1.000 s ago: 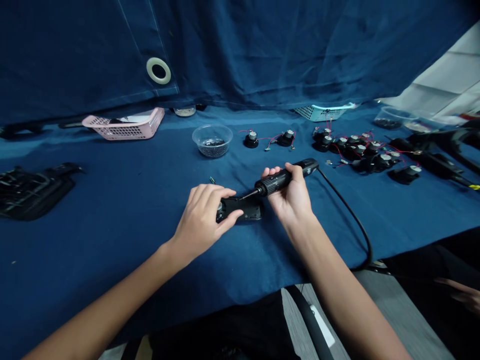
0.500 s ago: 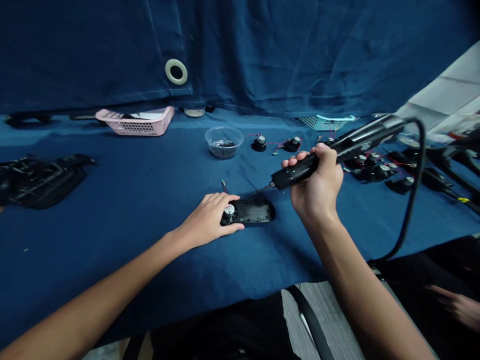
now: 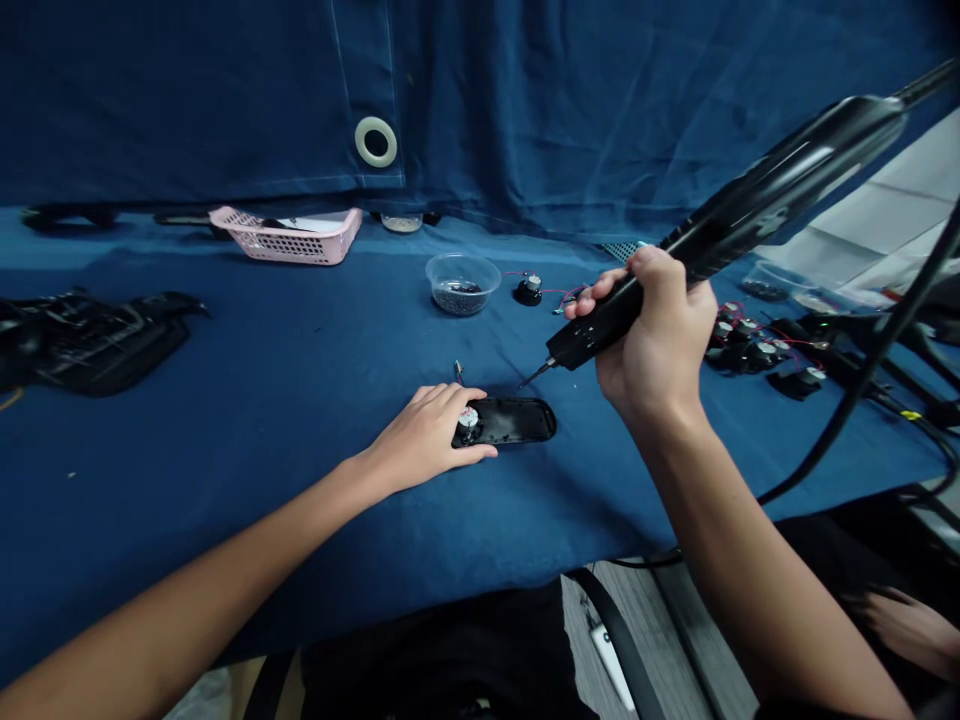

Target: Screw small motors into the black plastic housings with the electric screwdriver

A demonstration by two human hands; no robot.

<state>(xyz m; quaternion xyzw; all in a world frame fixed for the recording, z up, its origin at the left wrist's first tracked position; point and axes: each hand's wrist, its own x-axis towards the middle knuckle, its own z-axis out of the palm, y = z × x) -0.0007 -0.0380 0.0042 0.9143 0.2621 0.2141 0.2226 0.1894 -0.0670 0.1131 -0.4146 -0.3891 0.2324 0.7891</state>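
Note:
My left hand (image 3: 427,438) grips the left end of a long black housing (image 3: 517,420) lying on the blue cloth, fingers on its far side and thumb along its near side. A small round speaker (image 3: 468,418) sits in that end, partly under the hand, with a short wire (image 3: 459,373) sticking out behind. My right hand (image 3: 660,340) is wrapped round a black electric screwdriver (image 3: 750,215), held tilted. Its bit tip is above and behind the housing, apart from it.
A clear bowl of small dark screws (image 3: 463,285) stands behind the housing. A pink basket (image 3: 300,240) is at the back left, black parts (image 3: 97,340) at the left. More wired speakers (image 3: 750,345) lie right. Another person's hand (image 3: 911,625) shows at lower right.
The screwdriver's rear end has swung up, so it stands steeper, and its tip has moved slightly right relative to the view. The left hand keeps its grip; the whole view has shifted a little.

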